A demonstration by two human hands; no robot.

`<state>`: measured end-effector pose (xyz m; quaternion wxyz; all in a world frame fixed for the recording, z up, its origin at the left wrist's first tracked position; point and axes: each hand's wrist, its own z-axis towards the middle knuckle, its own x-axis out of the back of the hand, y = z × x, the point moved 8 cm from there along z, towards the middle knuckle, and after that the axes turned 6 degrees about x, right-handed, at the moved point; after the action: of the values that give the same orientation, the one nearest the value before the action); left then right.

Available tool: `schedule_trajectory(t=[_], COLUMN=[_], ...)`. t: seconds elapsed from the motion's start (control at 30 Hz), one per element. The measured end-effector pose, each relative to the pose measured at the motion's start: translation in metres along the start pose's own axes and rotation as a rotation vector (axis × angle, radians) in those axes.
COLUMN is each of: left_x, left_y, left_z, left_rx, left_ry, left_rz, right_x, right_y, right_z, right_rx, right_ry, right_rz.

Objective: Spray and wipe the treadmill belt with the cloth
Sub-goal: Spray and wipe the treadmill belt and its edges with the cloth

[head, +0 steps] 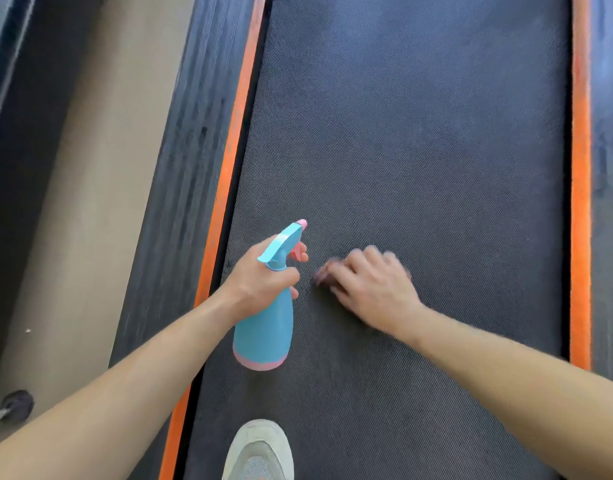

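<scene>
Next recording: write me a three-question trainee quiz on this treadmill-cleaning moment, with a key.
1. Which hand grips the blue spray bottle? A) left B) right
2. True or false: the right hand holds the cloth against the treadmill belt.
3. Fill in: the strips along the belt's edges are ____ in colour.
Key: 1 A, the left hand; 2 true; 3 orange.

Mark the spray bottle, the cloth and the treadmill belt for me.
spray bottle [265,327], head view, on the lower half of the blue body.
cloth [320,276], head view, on the dark, blurred edge that shows.
treadmill belt [419,133], head view, on the bare textured surface ahead.
</scene>
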<state>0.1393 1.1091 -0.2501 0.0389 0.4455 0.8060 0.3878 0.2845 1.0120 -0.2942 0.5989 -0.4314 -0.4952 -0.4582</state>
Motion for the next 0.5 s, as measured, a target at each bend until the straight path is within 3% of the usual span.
schedule_trajectory(t=[0.1,0.2,0.4,0.5], left_x=[0.001,0.004,0.009,0.009], left_y=[0.002,0.006,0.007,0.006], left_z=[0.001,0.003,0.011,0.017], left_rx=[-0.03,-0.041,-0.04,-0.034], left_ry=[-0.012,-0.01,0.001,0.009], left_rz=[-0.017,-0.038,-0.082,-0.095], right_x=[0.003,0.004,-0.001,-0.004], right_y=[0.067,0.065,-0.029,0.004], right_z=[0.049,0.051,-0.021,0.014], right_rx=[-0.273,-0.322,0.123,0.048], right_ry=[0.028,0.014,-0.02,0.006], right_rz=[-0.034,-0.038,0.062,0.027])
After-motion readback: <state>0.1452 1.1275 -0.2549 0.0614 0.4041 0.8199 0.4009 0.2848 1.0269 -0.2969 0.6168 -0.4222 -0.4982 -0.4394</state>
